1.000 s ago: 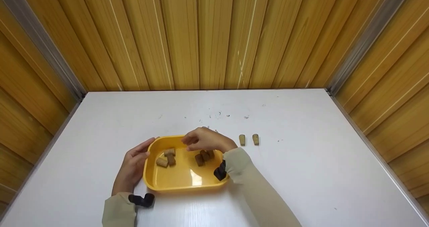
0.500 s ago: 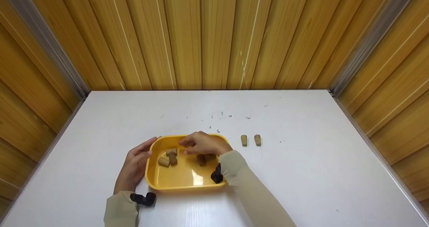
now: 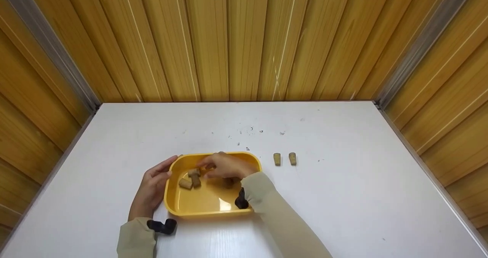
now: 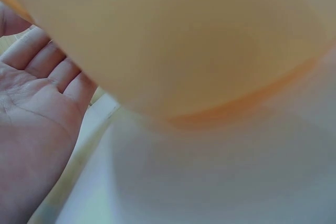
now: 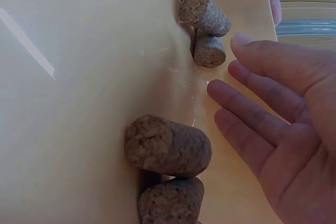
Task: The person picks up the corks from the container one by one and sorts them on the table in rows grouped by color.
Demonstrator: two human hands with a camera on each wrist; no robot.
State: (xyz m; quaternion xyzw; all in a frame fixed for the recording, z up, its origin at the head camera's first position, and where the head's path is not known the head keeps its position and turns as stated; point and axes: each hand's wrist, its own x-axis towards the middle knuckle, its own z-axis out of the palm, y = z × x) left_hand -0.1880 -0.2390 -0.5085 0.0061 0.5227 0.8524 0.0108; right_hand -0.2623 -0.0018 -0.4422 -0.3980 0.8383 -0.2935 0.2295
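A yellow plastic tray (image 3: 198, 213) lies on the white table. My left hand (image 3: 150, 191) rests against its left side, with extended fingers along the outer wall and the thumb near the rim, as the left wrist view (image 4: 37, 103) also shows. My right hand (image 3: 225, 165) is inside the tray, fingers parted and holding nothing. Its fingertips are close to a group of three cork stoppers (image 3: 195, 180) at the left. In the right wrist view, thumb and fingertips point at that group. Other corks (image 5: 168, 145) lie below the right hand, partly hidden by it in the head view.
Two tapered corks (image 3: 277, 159) stand or lie side by side on the table (image 3: 362, 197), right of the tray. Small dark marks dot the tabletop behind the tray. Yellow wood-look panels (image 3: 244, 40) close off the back and both sides.
My right hand has moved left and lower inside the tray, toward the left group of corks, covering more of the right group. My left hand stays at the tray's side.
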